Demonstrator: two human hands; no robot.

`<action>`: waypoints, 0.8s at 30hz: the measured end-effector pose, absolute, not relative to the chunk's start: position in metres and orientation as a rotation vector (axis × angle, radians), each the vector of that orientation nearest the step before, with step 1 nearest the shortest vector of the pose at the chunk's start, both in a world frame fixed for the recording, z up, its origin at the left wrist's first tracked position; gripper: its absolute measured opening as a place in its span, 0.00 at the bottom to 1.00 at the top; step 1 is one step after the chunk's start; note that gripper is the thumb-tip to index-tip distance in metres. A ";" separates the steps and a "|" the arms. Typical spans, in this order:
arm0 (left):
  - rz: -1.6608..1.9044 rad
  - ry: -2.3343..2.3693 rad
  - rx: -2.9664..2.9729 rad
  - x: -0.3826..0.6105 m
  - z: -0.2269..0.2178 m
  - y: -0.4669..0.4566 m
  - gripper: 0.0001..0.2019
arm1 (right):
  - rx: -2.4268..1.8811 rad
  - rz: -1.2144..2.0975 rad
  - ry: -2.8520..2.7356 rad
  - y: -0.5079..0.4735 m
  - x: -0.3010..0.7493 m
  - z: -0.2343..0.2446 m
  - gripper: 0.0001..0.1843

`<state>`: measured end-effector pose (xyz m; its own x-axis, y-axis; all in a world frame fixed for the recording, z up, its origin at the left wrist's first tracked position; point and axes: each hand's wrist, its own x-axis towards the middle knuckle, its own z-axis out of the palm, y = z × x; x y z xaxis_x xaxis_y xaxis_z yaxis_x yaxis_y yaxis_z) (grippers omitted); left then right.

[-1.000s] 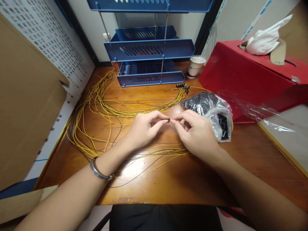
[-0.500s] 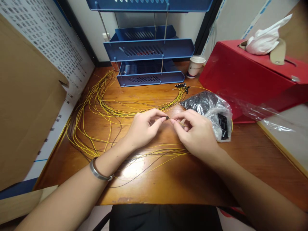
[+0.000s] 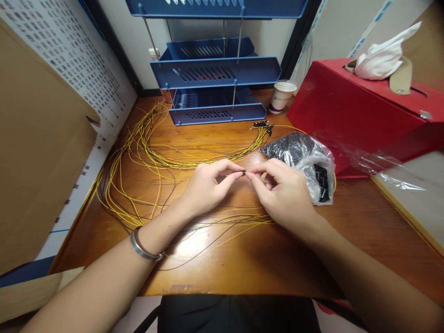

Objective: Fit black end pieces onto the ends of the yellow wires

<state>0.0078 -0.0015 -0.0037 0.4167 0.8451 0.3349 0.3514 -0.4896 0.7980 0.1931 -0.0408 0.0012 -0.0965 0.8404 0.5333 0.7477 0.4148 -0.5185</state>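
Note:
Between thumb and forefinger my left hand [image 3: 211, 185] pinches a small black connector piece [image 3: 244, 172]. My right hand [image 3: 282, 187] is closed on a thin yellow wire [image 3: 265, 181], its fingertips right up against the black piece. Fingers partly cover the wire's end, so I cannot tell how far it sits in the piece. Beyond and below the hands, a long loose bundle of yellow and brown wires [image 3: 145, 148] curves over the wooden desk. Several wires in it end in black connectors [image 3: 262, 125] at the back.
Just right of my right hand lies a clear plastic bag [image 3: 301, 155] of black parts. Behind stand a blue tiered tray rack [image 3: 217, 113], a paper cup [image 3: 281, 97] and a red tissue box [image 3: 350, 120]. Cardboard [image 3: 41, 138] leans at the left.
My left hand has shifted slightly right with the black piece, closing the small gap to my right fingertips. The right hand stays nearly in place.

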 end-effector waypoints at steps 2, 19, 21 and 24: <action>0.999 0.994 2.057 0.007 -0.004 -0.001 0.08 | -1.350 0.147 -1.866 -0.041 0.193 0.001 0.05; 1.057 1.021 2.001 0.008 -0.005 -0.001 0.08 | -1.357 0.114 -1.837 -0.042 0.192 0.002 0.05; 1.056 1.014 2.013 0.007 -0.004 -0.001 0.08 | -1.351 0.111 -1.848 -0.042 0.192 0.002 0.05; 1.043 1.001 2.055 0.007 -0.004 -0.002 0.08 | -1.349 0.116 -1.865 -0.042 0.192 0.001 0.05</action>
<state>0.0070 -0.0018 -0.0042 0.4013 0.8334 0.3801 0.3448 -0.5219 0.7802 0.1915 -0.0421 0.0014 -0.0977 0.8282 0.5518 0.7535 0.4238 -0.5027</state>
